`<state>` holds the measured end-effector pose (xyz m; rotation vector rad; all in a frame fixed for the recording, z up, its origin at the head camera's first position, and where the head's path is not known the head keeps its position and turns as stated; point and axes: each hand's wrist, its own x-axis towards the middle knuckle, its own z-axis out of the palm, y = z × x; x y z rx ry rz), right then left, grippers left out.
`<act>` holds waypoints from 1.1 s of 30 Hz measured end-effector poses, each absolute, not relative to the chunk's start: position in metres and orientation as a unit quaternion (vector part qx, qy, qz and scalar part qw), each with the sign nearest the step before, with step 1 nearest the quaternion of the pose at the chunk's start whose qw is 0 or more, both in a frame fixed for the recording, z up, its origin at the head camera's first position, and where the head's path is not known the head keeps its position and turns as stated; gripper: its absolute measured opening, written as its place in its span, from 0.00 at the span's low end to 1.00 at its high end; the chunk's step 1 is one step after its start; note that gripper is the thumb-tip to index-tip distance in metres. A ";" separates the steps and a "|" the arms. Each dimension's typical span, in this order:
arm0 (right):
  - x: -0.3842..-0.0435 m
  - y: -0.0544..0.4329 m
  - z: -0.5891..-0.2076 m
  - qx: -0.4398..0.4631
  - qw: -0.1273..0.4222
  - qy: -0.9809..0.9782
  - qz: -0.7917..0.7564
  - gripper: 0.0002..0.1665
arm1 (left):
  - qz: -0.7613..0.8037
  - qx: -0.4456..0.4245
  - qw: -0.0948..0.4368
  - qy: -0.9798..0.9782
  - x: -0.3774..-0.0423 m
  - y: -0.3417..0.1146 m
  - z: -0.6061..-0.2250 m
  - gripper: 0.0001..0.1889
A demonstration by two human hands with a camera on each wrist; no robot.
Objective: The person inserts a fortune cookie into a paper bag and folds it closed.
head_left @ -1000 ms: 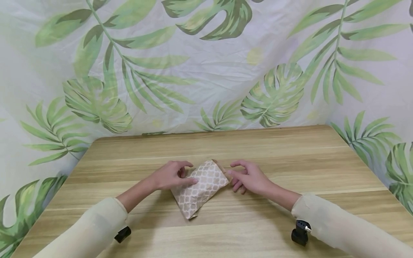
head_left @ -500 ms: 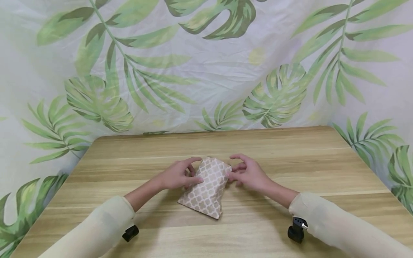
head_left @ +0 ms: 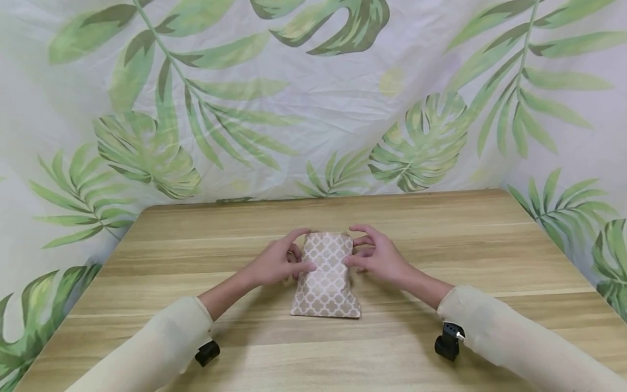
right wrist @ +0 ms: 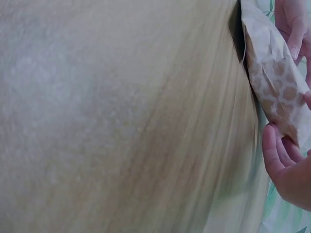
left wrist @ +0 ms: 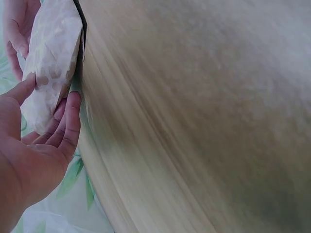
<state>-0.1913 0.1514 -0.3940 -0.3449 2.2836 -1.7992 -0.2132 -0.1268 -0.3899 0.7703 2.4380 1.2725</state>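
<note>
A tan paper bag (head_left: 325, 288) with a white lattice pattern lies at the middle of the table, its flared end toward me. It looks plump and slightly crumpled. My left hand (head_left: 276, 262) holds its left edge, thumb on top and index finger along the far corner. On the opposite side my right hand (head_left: 384, 257) grips the right edge, its thumb also on the upper face. In the left wrist view, the left fingers (left wrist: 72, 121) curl at the underside of the bag (left wrist: 53, 43). In the right wrist view, the right fingers (right wrist: 272, 150) touch the lower edge.
The wooden table (head_left: 196, 234) runs back to a wall hung with leaf-print cloth (head_left: 333, 120). Black wrist devices hang below both sleeves, one under the left cuff (head_left: 208, 354) and one under the right cuff (head_left: 448, 343).
The bag has turned from a slant to nearly straight, its near end swinging right. My left hand has moved right and slightly away. The right hand has come from beside the bag to grip its edge.
</note>
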 end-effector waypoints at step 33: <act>-0.196 0.149 -0.390 -0.171 0.077 0.770 -0.610 0.43 | 0.504 0.257 0.118 0.816 -0.210 -0.123 -0.384 0.40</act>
